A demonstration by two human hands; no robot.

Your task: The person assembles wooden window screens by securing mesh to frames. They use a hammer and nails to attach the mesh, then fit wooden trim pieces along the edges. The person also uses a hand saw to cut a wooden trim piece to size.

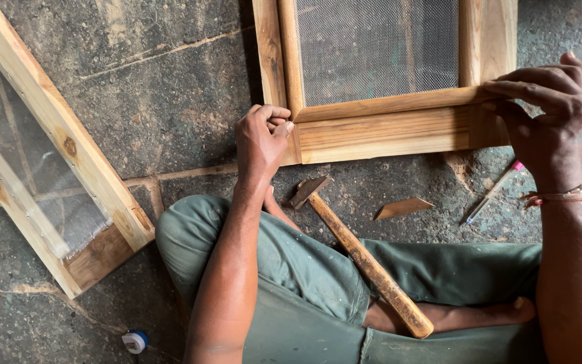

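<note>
At the far left a second wooden frame with mesh (55, 158) lies on the stone floor (163, 87), its long side running diagonally from upper left to lower right. Near the bottom edge sits a small white and blue cap (135, 341).

The left hand (261, 138) rests at the lower left corner of the wooden window frame (385, 135), fingers curled tight into a pinch with the thumb against the fingertips, right at the end of a thin wooden strip (399, 103). Whether anything small sits inside the pinch cannot be told.

That strip lies along the bottom edge of the wire mesh (375, 47), its long axis nearly horizontal, rising slightly toward the right, where its end sticks out past the frame.

Below, a hammer (358, 259) lies across the person's green trousers (304, 283), head on the floor pointing upper left, handle running down to the lower right. A wood chip (404, 207) lies just beside it, and a pen-like tool with a pink end (493, 192) lies further right.

The right hand (547, 114) presses on the strip's right part, fingers spread and bent over it, thumb beneath. A bracelet (564, 195) circles the wrist.
</note>
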